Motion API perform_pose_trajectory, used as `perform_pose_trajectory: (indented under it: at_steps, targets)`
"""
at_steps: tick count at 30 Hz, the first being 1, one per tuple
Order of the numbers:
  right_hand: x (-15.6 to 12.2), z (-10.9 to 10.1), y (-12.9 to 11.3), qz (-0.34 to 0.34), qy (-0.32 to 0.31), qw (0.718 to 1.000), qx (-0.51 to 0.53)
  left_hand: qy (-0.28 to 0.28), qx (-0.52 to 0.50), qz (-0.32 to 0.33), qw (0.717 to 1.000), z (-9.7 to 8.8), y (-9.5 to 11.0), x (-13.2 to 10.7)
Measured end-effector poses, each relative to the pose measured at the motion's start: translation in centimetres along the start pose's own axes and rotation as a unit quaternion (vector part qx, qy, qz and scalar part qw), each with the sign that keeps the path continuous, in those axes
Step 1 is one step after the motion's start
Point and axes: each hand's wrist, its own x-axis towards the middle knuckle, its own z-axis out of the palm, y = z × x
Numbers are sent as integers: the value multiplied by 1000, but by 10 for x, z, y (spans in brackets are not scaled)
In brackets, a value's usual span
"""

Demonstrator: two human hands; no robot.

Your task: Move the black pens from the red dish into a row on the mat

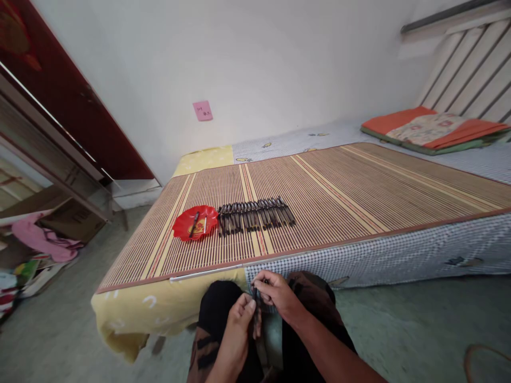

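Both my hands are held together over my lap, in front of the bed's edge. My left hand (238, 324) and my right hand (277, 294) are each closed on the same thin dark pen (255, 303), which stands nearly upright between them. On the bamboo mat (339, 197) lies a row of several dark pens (255, 214) side by side. Left of that row sits a red plate (195, 223) with a dark pen and a thin white piece in it.
The bed has a yellow sheet (131, 314) and a checked cover (399, 255). A folded orange cushion (435, 130) lies at the far right. A pink note (203, 110) is on the wall. Clutter (35, 250) and a dark red cabinet stand left.
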Motion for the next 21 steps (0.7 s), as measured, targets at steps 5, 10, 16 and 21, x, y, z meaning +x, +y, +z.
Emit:
perform_pose_trajectory:
  at_steps: [5, 10, 16, 21]
  targets:
    - [4, -5, 7, 3, 8, 999, 49, -3, -58, -94, 994, 1, 3, -3]
    - [12, -9, 10, -31, 56, 993, 94, -6, -23, -112, 993, -1, -3, -4]
    - [16, -30, -15, -135, 149, 966, 162, -36, 52, -82, 995, -10, -16, -9]
    - [12, -44, -29, -158, 204, 935, 242, 26, 77, -54, 995, -7, -17, -9]
